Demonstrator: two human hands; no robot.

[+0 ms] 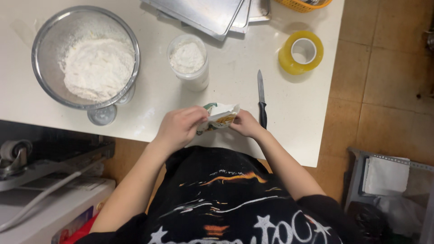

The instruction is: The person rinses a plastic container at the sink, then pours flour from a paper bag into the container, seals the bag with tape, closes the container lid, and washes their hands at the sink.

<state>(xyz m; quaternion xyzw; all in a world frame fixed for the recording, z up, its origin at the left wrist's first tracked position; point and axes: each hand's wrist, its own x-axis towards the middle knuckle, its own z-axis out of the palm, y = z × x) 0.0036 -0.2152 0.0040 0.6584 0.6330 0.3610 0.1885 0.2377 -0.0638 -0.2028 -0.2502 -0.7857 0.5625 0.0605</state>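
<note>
small packet held between two hands at a floured worktable

small packet [220, 118], white with green and orange print, sits between both hands just above the near edge of the white table [294, 113]. the left hand [178, 126] has its fingers pressed together on the packet's left side, and the right hand [244, 123] pinches its right end. the top of the packet looks lifted or folded open, though whether anything has been poured from it cannot be told from this view.

beyond the hands, a metal bowl [45, 40] holds a heap of white flour [98, 68], and a clear plastic cup [194, 79] beside it holds more white powder. a small round lid [101, 115] lies on the table under the bowl's near rim. a knife [261, 97] with a black handle lies just beside the right hand, blade pointing away from the person. a roll of yellow tape [301, 52] stands further right, and metal trays [203, 13] are stacked at the far edge next to a yellow basket [300, 4].

judging by the layout, the dry powders are already measured out, while the packet appears still in hand and its contents not yet visibly added to either vessel. a dusting of powder marks the tabletop near the cup.
</note>
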